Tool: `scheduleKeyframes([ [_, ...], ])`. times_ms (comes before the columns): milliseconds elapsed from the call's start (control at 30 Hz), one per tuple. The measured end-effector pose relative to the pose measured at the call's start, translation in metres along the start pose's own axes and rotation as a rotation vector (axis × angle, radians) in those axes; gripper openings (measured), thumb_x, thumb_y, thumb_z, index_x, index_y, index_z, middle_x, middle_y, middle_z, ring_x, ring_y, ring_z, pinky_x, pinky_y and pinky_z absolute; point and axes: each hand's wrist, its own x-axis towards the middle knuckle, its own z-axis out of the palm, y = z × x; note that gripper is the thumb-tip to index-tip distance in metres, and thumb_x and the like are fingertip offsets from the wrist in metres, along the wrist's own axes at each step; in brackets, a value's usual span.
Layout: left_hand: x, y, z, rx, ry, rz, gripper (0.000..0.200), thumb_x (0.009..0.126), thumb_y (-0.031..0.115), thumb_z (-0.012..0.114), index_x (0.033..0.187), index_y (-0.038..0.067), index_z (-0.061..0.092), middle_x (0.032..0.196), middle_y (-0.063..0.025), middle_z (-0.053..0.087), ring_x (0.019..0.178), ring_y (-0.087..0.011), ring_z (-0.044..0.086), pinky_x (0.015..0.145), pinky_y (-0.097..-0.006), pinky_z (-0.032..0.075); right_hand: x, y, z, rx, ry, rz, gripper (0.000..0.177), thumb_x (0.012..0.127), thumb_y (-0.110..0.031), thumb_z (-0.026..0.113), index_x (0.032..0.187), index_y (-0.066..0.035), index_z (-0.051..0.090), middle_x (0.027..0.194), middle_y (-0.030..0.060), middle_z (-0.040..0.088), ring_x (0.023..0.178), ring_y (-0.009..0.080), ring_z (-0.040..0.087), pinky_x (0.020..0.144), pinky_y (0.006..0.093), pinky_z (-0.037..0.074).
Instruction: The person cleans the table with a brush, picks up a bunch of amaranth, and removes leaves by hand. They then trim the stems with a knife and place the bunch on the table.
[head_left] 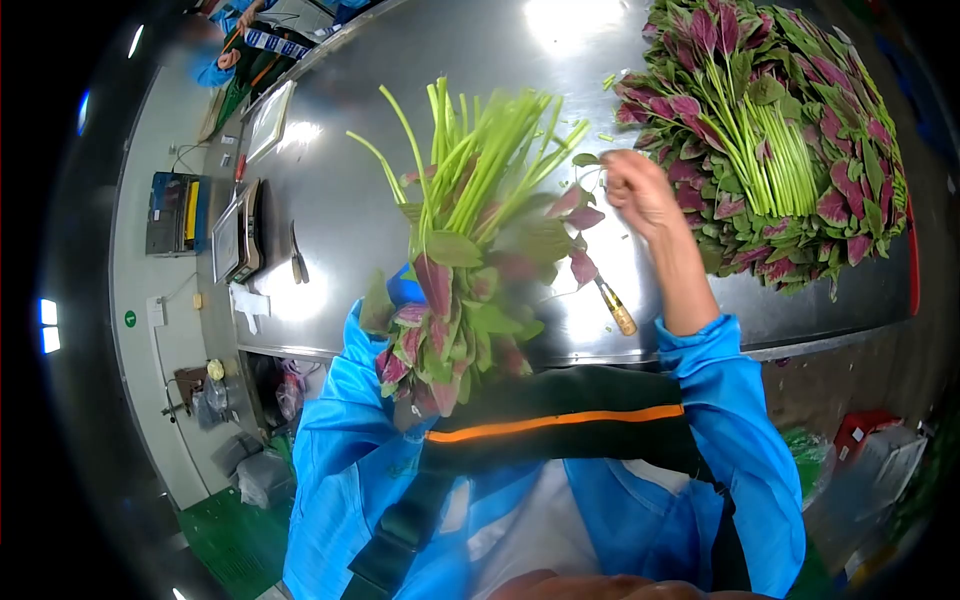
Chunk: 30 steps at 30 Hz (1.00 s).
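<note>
A bunch of leafy greens (450, 270) with purple-and-green leaves and pale green stems stands upright in front of my chest, stems toward the far side. My left arm reaches behind it, and the leaves hide the left hand. To the right of the bunch, my right hand (640, 190) is closed at the fingertips, beside a thin sprig (580, 212) with a few purple leaves. Below that hand, a knife with a yellowish handle (617, 308) lies on the metal table (360, 200).
A large pile of the same greens (800, 150) covers the table's right side. At left are a scale (236, 235), another knife (298, 262) and a white cloth (250, 304). Another person (240, 55) works at the upper left. Small stem bits lie near the pile.
</note>
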Motion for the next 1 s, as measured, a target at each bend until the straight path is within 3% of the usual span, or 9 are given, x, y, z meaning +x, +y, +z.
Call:
scheduleKeyframes([
  [233,-0.003,0.001,-0.004,-0.065,-0.035,-0.012,0.062,0.081,0.016,0.071,0.135,-0.001,0.046,0.123,-0.0146,0.058,0.110,-0.0251,0.059,0.093,-0.0379,0.049,-0.030,-0.005,0.094,-0.757,-0.132,0.121,0.035,0.085,-0.013,0.064,0.116,0.001,0.059,0.086,0.0036,0.062,0.078,0.0112,0.060,0.072,0.0261,0.050],
  [367,-0.005,0.005,-0.003,-0.125,-0.070,-0.020,0.063,0.081,0.016,0.071,0.135,-0.001,0.045,0.123,-0.0148,0.058,0.110,-0.0255,0.059,0.094,-0.0382,0.049,-0.007,0.019,0.064,-0.711,-0.120,-0.245,0.022,0.084,-0.017,0.067,0.098,0.000,0.068,0.087,0.0048,0.067,0.079,0.0102,0.060,0.070,0.0271,0.050],
  [567,-0.006,0.011,-0.004,-0.244,-0.136,-0.015,0.063,0.081,0.017,0.071,0.135,-0.001,0.045,0.124,-0.0150,0.058,0.111,-0.0260,0.058,0.094,-0.0386,0.049,-0.023,-0.016,0.019,-0.471,0.522,-0.204,0.024,0.088,-0.014,0.060,0.104,0.003,0.064,0.081,0.0056,0.066,0.074,0.0135,0.063,0.070,0.0284,0.051],
  [667,-0.005,0.019,0.001,-0.318,-0.184,-0.018,0.063,0.081,0.017,0.071,0.135,-0.001,0.045,0.124,-0.0152,0.058,0.111,-0.0262,0.058,0.095,-0.0388,0.048,-0.043,-0.002,0.067,-0.567,0.258,-0.381,0.022,0.087,-0.012,0.061,0.105,0.001,0.064,0.085,0.0046,0.066,0.077,0.0138,0.063,0.072,0.0274,0.051],
  [700,-0.004,0.023,0.004,-0.340,-0.211,-0.019,0.063,0.081,0.017,0.071,0.136,-0.001,0.045,0.124,-0.0152,0.058,0.112,-0.0263,0.058,0.095,-0.0389,0.048,-0.056,-0.020,0.097,-0.456,0.184,-0.160,0.024,0.086,-0.011,0.062,0.107,0.000,0.064,0.088,0.0064,0.067,0.080,0.0130,0.063,0.072,0.0281,0.050],
  [767,-0.002,0.029,0.012,-0.365,-0.264,-0.020,0.063,0.081,0.018,0.071,0.136,-0.001,0.045,0.124,-0.0153,0.058,0.112,-0.0264,0.058,0.095,-0.0390,0.048,-0.043,-0.006,0.108,-0.720,0.192,-0.440,0.030,0.085,-0.015,0.064,0.111,-0.001,0.063,0.091,0.0175,0.069,0.083,0.0227,0.068,0.073,0.0339,0.052],
  [833,-0.003,0.036,0.019,-0.384,-0.303,-0.018,0.064,0.081,0.018,0.071,0.136,-0.001,0.044,0.125,-0.0154,0.057,0.112,-0.0266,0.058,0.095,-0.0392,0.048,-0.042,-0.032,0.131,-1.162,0.160,0.007,0.034,0.084,-0.020,0.065,0.113,-0.001,0.063,0.094,0.0191,0.068,0.085,0.0315,0.068,0.076,0.0386,0.052],
  [867,-0.004,0.039,0.023,-0.393,-0.304,-0.013,0.064,0.081,0.018,0.071,0.136,-0.001,0.044,0.125,-0.0155,0.057,0.112,-0.0267,0.058,0.095,-0.0392,0.048,-0.036,-0.019,0.119,-1.210,0.078,-0.025,0.034,0.081,-0.018,0.064,0.110,0.000,0.062,0.088,0.0162,0.068,0.079,0.0198,0.066,0.073,0.0329,0.050],
  [1000,-0.003,0.040,0.024,-0.334,-0.249,-0.051,0.057,0.081,0.016,0.070,0.132,0.000,0.049,0.126,-0.0163,0.057,0.111,-0.0262,0.059,0.094,-0.0383,0.048,-0.029,0.012,0.090,-0.790,0.011,-0.222,0.033,0.083,-0.022,0.065,0.108,0.000,0.063,0.087,0.0114,0.068,0.077,0.0182,0.064,0.071,0.0313,0.050],
])
